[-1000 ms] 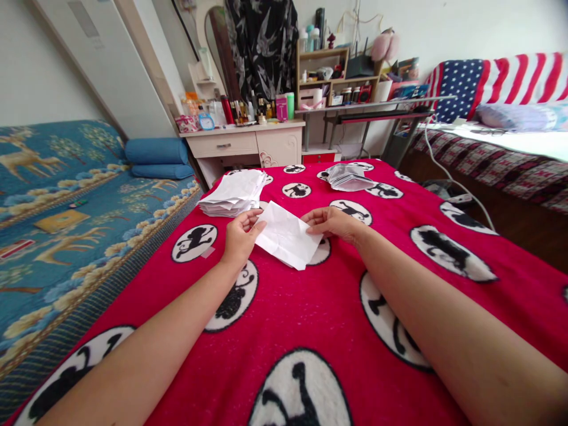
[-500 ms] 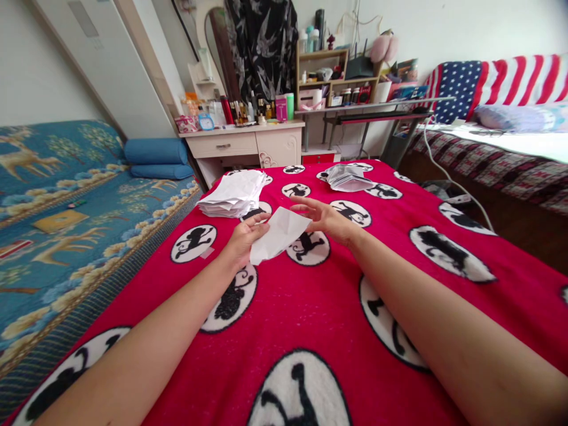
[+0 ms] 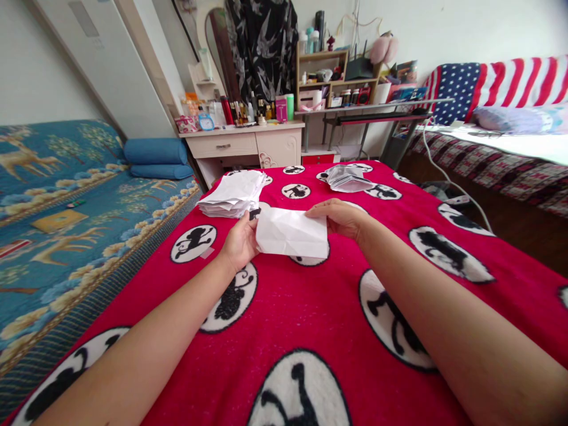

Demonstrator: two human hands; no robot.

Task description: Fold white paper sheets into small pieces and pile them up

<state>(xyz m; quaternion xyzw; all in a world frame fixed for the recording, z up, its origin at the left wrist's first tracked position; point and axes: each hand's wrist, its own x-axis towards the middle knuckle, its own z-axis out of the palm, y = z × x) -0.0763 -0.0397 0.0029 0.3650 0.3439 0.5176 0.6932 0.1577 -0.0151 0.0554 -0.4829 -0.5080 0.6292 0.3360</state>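
A creased white sheet of paper (image 3: 290, 235) is stretched between my two hands above the red cover. My left hand (image 3: 241, 241) grips its left edge, the thumb up and the fingers partly hidden behind the paper. At the upper right corner, my right hand (image 3: 339, 218) pinches the sheet with the thumb behind or below and fingers on top. Just beyond my left hand lies a thick stack of white papers (image 3: 233, 194). A smaller pile of folded papers (image 3: 348, 178) rests farther off to the right.
The red cover (image 3: 306, 319) with black-and-white oval figures spreads under my arms. A blue patterned sofa (image 3: 89, 236) runs along the left. Behind are a white dresser (image 3: 242, 145) and a desk with shelves (image 3: 341, 83). A bed (image 3: 510, 154) stands at right, a white cable (image 3: 452, 177) near it.
The paper has been turned level and spread wider, facing me. My right hand, loosely spread beside it before, now grips its right end.
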